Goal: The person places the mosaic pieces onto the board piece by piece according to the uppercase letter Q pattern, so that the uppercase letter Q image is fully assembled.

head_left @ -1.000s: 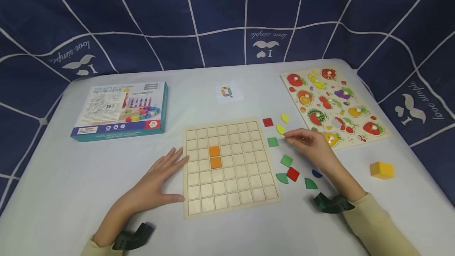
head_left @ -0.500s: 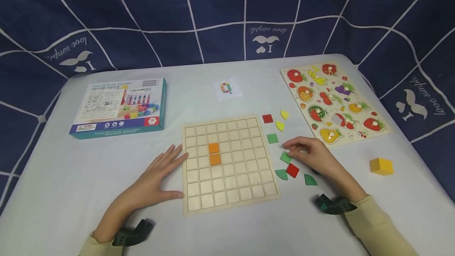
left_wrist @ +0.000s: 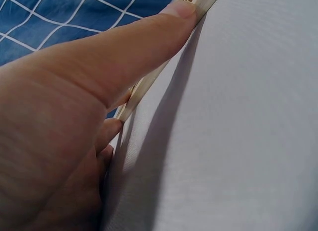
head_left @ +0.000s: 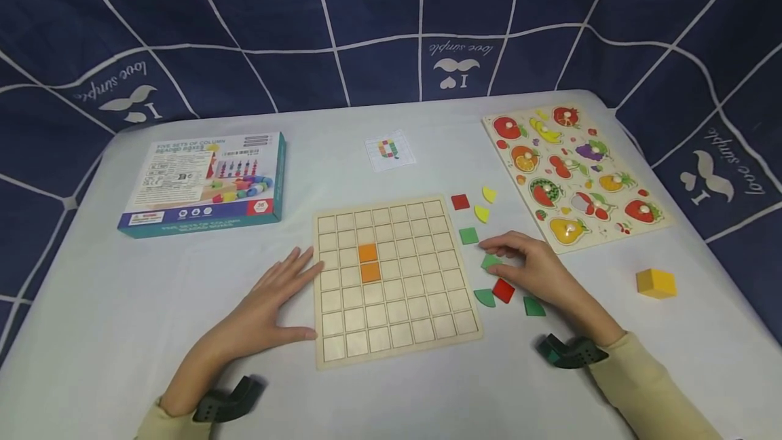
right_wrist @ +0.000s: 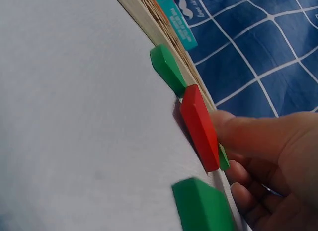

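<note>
My left hand (head_left: 269, 311) lies spread along the left edge of the wooden grid board (head_left: 391, 341), fingertips and thumb tip against its rim. Two orange square tiles (head_left: 369, 262) sit one above the other in the grid. To the right of the board, the thumb and fingers of my right hand (head_left: 534, 267) are bent around a light green square tile (head_left: 489, 261), partly covering it. A red square tile (head_left: 504, 290) lies just in front, close to the thumb in the right wrist view. Dark green quarter-circle pieces (head_left: 485, 297) flank that red tile.
Another green square (head_left: 468, 235), a red square (head_left: 460, 202) and two yellow quarter-circles (head_left: 482, 214) lie beside the board. A pattern card (head_left: 391, 151) is behind it. A fruit puzzle (head_left: 586, 236), a yellow block (head_left: 656, 284) and a toy box (head_left: 204, 185) stand around.
My right hand has come down from beside the yellow pieces to the light green square, covering the dark blue piece that showed before. My left hand has stayed at the board's edge.
</note>
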Demonstrator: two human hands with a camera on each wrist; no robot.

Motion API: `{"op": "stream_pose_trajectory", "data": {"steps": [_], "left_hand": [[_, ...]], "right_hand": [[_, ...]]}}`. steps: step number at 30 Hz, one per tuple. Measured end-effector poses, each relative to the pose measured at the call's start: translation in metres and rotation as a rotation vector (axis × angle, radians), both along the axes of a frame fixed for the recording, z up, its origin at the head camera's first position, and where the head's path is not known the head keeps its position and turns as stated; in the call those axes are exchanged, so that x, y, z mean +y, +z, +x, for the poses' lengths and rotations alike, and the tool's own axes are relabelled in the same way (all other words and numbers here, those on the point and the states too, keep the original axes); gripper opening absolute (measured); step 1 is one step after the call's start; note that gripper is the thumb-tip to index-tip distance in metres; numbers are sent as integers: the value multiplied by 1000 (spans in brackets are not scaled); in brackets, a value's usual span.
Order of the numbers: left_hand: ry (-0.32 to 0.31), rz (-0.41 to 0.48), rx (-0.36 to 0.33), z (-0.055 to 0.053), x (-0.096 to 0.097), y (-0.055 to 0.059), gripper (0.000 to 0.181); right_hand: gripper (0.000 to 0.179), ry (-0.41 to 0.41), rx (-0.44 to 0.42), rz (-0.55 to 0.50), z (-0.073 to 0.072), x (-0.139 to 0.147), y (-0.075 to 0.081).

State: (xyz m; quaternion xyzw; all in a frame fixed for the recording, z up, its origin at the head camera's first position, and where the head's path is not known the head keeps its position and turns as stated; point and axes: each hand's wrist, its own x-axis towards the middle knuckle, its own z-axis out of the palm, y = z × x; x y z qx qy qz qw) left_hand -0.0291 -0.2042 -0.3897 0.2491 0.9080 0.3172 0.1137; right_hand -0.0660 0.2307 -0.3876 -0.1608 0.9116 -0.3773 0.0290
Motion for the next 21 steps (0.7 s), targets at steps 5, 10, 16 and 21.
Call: {"op": "stream_pose_trajectory", "data": {"steps": [5,10,16,21], "left_hand": [[8,-3,-5,0,-1,-1,99],[14,-11,-11,3,0,-1,101],[7,-15,2,2,0,-1,101],[0,-11,16,1,-1,-1,100]], "right_hand": [[40,-26,11,-1,1,-1,-1],[56,5,16,30,3,-3,0],[55,-9,58,50,2,-3,1],[43,-28,37,43,2,-4,1]]}}
